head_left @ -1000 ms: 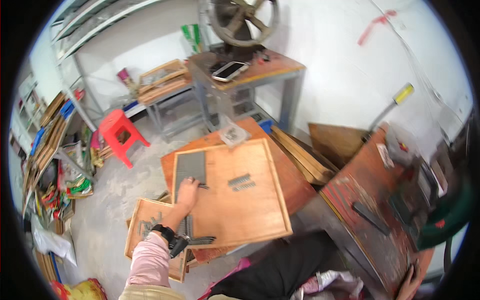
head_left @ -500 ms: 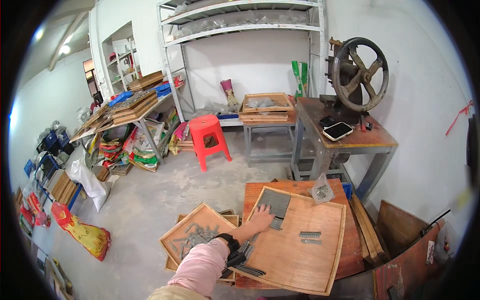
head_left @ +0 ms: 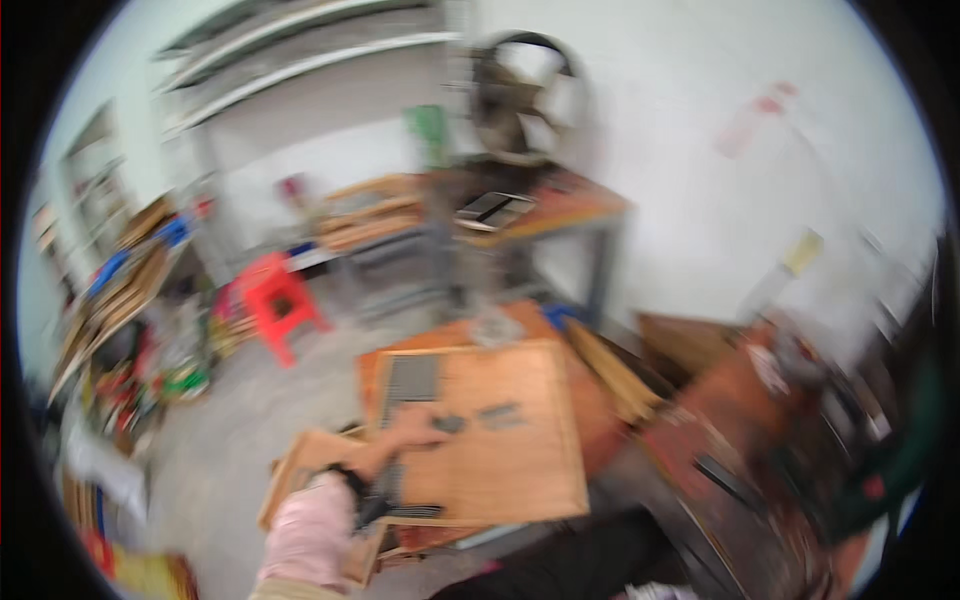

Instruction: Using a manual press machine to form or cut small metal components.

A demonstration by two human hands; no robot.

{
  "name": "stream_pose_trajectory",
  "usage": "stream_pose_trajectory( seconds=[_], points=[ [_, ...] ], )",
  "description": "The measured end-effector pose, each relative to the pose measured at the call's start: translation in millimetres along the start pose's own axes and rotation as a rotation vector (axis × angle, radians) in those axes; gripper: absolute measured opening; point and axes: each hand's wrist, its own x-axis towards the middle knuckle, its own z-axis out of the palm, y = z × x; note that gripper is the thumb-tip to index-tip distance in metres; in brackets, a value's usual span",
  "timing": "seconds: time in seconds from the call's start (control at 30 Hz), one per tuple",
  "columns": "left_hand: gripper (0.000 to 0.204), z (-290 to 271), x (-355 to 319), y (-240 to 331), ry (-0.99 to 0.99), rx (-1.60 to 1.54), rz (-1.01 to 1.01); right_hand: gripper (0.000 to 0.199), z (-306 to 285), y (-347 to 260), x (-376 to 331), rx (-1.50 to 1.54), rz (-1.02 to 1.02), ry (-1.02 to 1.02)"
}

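Note:
My left hand (head_left: 415, 428), in a pink sleeve with a black wristband, reaches over a shallow wooden tray (head_left: 520, 470). Its fingers point right, at a small dark cluster of metal pieces (head_left: 450, 424); blur hides whether they grip it. Above the hand lies a block of grey metal strips (head_left: 413, 378), packed side by side along the tray's left part. Right of the fingertips are a few more metal strips (head_left: 500, 415). More dark strips (head_left: 412, 511) lie at the tray's near left corner. My right hand is out of view.
The tray rests on a reddish wooden table (head_left: 600, 440), with a second tray (head_left: 290, 470) lower at its left. A clear bag (head_left: 495, 328) sits by the far edge. Beyond stand a red stool (head_left: 278, 300) and a handwheel press (head_left: 520, 100) on a bench with a phone (head_left: 495, 211).
The view has swung right and blurred. My left hand has left the block of strips and moved right across the tray, and a dark cluster now lies at its fingertips.

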Motion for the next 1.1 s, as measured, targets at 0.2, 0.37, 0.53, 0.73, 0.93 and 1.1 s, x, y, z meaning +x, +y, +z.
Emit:
stream_pose_trajectory(
  seconds=[0.2,0.37,0.53,0.73,0.93,1.1],
  points=[
    [0.057,-23.5,-63.1,190.8,-0.055,-0.318,0.467,0.015,1.9,-20.1,-12.3,0.152,0.165,0.093],
    [0.059,11.5,-116.2,386.6,-0.155,0.041,1.356,0.052,-16.9,-77.8,-12.9,0.377,-0.008,-0.19],
    [0.055,86.5,-158.7,514.9,-0.114,0.366,1.772,0.077,-9.1,-72.2,1.2,0.372,0.011,-0.283],
    [0.056,114.4,-142.7,534.4,-0.267,0.442,1.708,0.065,6.8,-37.1,-2.3,0.462,0.181,-0.441],
    [0.066,127.1,-135.5,522.5,-0.296,0.144,1.725,0.041,43.0,-63.1,-9.6,1.32,0.818,0.107],
    [0.056,125.4,-136.8,524.5,-0.349,0.157,1.61,0.051,65.0,-73.6,-9.9,1.766,0.915,0.484]
  ],
)
